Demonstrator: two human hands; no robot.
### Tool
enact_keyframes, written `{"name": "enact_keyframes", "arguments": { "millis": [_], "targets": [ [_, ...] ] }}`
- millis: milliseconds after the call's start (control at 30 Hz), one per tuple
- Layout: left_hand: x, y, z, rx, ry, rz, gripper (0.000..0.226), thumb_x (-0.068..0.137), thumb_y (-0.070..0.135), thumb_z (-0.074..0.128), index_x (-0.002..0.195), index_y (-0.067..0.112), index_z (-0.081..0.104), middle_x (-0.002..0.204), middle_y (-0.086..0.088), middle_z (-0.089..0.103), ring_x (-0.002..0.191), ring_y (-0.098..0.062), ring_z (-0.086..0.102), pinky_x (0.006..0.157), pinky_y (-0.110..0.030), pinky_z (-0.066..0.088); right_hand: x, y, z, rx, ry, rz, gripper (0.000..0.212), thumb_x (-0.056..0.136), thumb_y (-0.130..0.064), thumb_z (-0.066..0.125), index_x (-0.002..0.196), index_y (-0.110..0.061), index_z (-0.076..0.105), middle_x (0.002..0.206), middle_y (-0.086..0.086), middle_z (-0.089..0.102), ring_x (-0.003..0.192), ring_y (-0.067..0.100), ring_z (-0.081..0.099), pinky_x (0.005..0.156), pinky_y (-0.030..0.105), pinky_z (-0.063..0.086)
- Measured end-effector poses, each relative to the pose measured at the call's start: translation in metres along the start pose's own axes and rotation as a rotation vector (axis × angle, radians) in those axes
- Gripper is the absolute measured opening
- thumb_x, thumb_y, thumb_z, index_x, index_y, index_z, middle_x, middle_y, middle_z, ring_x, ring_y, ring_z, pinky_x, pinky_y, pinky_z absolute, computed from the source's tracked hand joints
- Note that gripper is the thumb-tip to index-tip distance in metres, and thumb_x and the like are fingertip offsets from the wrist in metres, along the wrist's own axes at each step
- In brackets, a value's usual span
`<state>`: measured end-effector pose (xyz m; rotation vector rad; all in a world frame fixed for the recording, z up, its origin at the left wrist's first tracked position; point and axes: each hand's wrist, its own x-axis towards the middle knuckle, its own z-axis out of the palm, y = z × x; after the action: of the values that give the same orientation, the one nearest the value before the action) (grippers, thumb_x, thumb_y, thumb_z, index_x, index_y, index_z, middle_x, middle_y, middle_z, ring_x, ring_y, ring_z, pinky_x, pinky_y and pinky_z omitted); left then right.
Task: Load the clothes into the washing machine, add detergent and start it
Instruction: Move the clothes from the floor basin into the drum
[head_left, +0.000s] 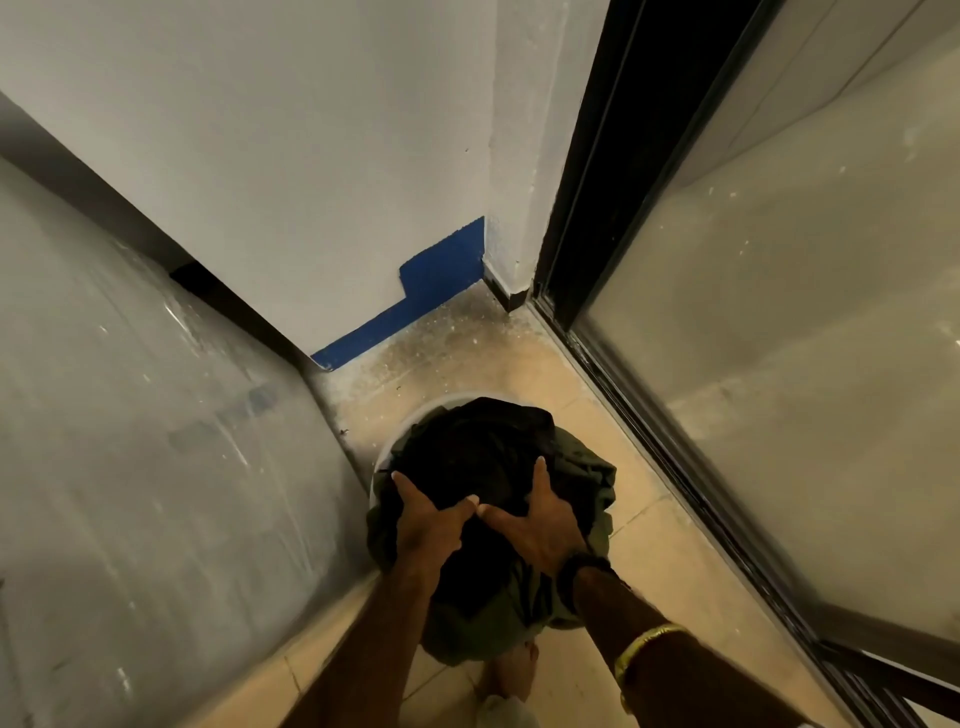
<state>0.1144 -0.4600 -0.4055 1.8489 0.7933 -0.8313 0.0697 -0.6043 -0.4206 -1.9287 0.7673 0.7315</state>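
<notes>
A pile of clothes (483, 447), black on top with an olive-green garment (582, 483) around and below it, fills a white bucket (410, 423) on the floor. Only the far rim of the bucket shows. My left hand (426, 519) and my right hand (543, 519) grip the near side of the pile. The thumbs almost meet in the middle, and the forefingers spread outward over the black fabric. The other fingers are hidden in the cloth. Olive fabric hangs down toward me, under my wrists. No washing machine or detergent is in view.
A grey panel (130, 415) covered in clear film closes off the left side. A frosted sliding door with a black frame (623, 405) runs along the right. A white wall with a blue painted patch (441, 270) stands ahead. The bucket sits on a narrow strip of beige tiled floor (660, 561).
</notes>
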Motion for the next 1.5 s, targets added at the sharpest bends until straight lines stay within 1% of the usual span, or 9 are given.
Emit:
{"name": "enact_keyframes", "arguments": {
  "millis": [200, 333, 433, 600, 667, 767, 933, 1167, 1500],
  "targets": [
    [0.002, -0.010, -0.001, 0.132, -0.096, 0.072, 0.052, 0.089, 0.032, 0.066, 0.139, 0.027, 0.050, 0.136, -0.004, 0.056, 0.121, -0.031, 0.054, 0.101, -0.049, 0.050, -0.001, -0.021, -0.004, -0.428, 0.053, -0.090, 0.049, 0.081, -0.061, 0.061, 0.117, -0.028, 0.062, 0.126, -0.001, 0.059, 0.119, 0.025, 0.054, 0.102, 0.044, 0.046],
    [-0.002, -0.005, -0.003, 0.195, -0.023, 0.162, 0.047, 0.096, 0.026, 0.059, 0.141, 0.019, 0.049, 0.138, -0.005, 0.055, 0.130, -0.030, 0.049, 0.110, -0.044, 0.042, 0.001, -0.040, -0.010, -0.474, 0.207, -0.151, 0.102, 0.068, -0.061, 0.076, 0.151, -0.032, 0.025, 0.164, 0.008, 0.003, 0.151, 0.034, 0.007, 0.117, 0.061, 0.018],
    [-0.003, -0.010, -0.004, 0.259, -0.004, 0.255, 0.042, 0.096, 0.022, 0.058, 0.138, 0.017, 0.053, 0.136, -0.004, 0.056, 0.132, -0.028, 0.048, 0.113, -0.042, 0.040, 0.014, -0.044, -0.013, -0.472, 0.124, -0.234, 0.140, 0.060, -0.054, 0.086, 0.151, -0.043, -0.020, 0.161, 0.002, -0.029, 0.153, 0.034, -0.005, 0.113, 0.069, 0.025],
    [-0.003, -0.021, -0.004, 0.374, 0.049, 0.327, 0.031, 0.094, 0.020, 0.059, 0.124, 0.019, 0.062, 0.127, -0.006, 0.050, 0.121, -0.026, 0.053, 0.108, -0.039, 0.046, 0.032, -0.029, -0.007, -0.431, -0.091, -0.213, 0.153, 0.058, -0.043, 0.090, 0.142, -0.046, -0.038, 0.156, 0.013, 0.032, 0.136, 0.041, 0.041, 0.109, 0.060, 0.039],
    [-0.003, -0.026, -0.004, 0.411, 0.080, 0.346, 0.031, 0.092, 0.020, 0.060, 0.123, 0.021, 0.063, 0.132, -0.007, 0.044, 0.123, -0.027, 0.051, 0.109, -0.039, 0.045, 0.031, -0.025, -0.006, -0.445, -0.136, -0.162, 0.131, 0.068, -0.041, 0.087, 0.158, -0.029, -0.007, 0.148, 0.010, 0.044, 0.133, 0.034, 0.046, 0.112, 0.049, 0.039],
    [-0.002, -0.030, -0.003, 0.365, 0.116, 0.339, 0.031, 0.091, 0.020, 0.061, 0.122, 0.021, 0.064, 0.138, -0.009, 0.043, 0.125, -0.029, 0.049, 0.111, -0.041, 0.043, 0.020, -0.027, -0.001, -0.548, -0.028, -0.144, 0.065, 0.078, -0.054, 0.074, 0.134, -0.030, 0.051, 0.133, 0.001, 0.056, 0.126, 0.028, 0.050, 0.107, 0.043, 0.040],
    [-0.006, -0.033, -0.003, 0.209, 0.108, 0.367, 0.036, 0.090, 0.024, 0.058, 0.125, 0.026, 0.059, 0.131, -0.003, 0.053, 0.121, -0.022, 0.053, 0.108, -0.042, 0.046, -0.001, -0.035, -0.002, -0.316, 0.050, -0.216, 0.063, 0.076, -0.053, 0.072, 0.130, -0.026, 0.057, 0.145, 0.002, 0.042, 0.136, 0.029, 0.037, 0.116, 0.050, 0.032],
    [-0.044, -0.016, -0.011, 0.062, 0.124, 0.438, 0.036, 0.090, 0.017, 0.058, 0.125, 0.028, 0.054, 0.115, 0.014, 0.056, 0.111, -0.012, 0.054, 0.103, -0.031, 0.045, -0.038, -0.049, -0.002, -0.046, 0.191, -0.312, 0.015, 0.085, -0.041, 0.067, 0.087, -0.033, 0.053, 0.087, -0.013, 0.064, 0.079, 0.007, 0.060, 0.076, 0.032, 0.052],
    [-0.119, 0.029, -0.049, 0.011, 0.068, 0.453, 0.048, 0.099, 0.027, 0.051, 0.146, 0.023, 0.042, 0.139, 0.003, 0.051, 0.130, -0.018, 0.048, 0.110, -0.033, 0.039, -0.123, -0.097, -0.020, 0.101, 0.375, -0.325, 0.035, 0.088, -0.064, 0.059, 0.117, -0.045, 0.057, 0.106, -0.017, 0.066, 0.097, 0.009, 0.063, 0.092, 0.035, 0.053]
  ]
}}
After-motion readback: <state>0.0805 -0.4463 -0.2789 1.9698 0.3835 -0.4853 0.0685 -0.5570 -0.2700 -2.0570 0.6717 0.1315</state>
